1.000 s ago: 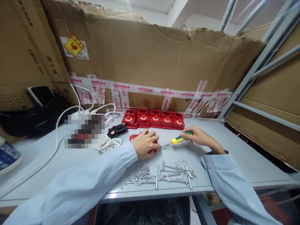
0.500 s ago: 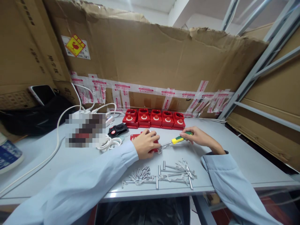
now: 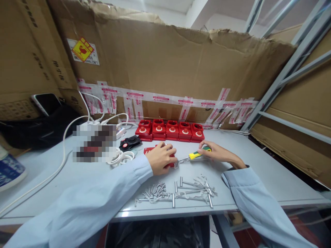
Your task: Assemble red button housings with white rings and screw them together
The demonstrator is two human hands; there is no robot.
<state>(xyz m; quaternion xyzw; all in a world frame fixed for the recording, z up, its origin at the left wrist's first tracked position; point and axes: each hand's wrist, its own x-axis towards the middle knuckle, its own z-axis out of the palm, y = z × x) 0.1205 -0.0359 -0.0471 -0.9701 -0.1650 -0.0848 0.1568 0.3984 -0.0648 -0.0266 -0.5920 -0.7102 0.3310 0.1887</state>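
Red plastic is showing under your left hand (image 3: 160, 159), just below the middle of the frame. Your fingers are curling down over a red housing (image 3: 149, 151) and pressing it onto the grey table (image 3: 258, 172). Your right hand (image 3: 218, 153), a little right of centre, is pinching the yellow-and-green handle of a screwdriver (image 3: 197, 154) between thumb and fingertips. Its shaft is pointing left, and its tip is meeting the right edge of the housing, beside your left fingers. Five more red units (image 3: 172, 130) are standing in a row just above your hands, against the taped cardboard wall (image 3: 181, 65). Loose metal pins and screws (image 3: 178, 193) are lying scattered below your hands, near the table's front edge. A black part (image 3: 130, 142) and coiled white cables (image 3: 121, 157) are sitting left of the housing.
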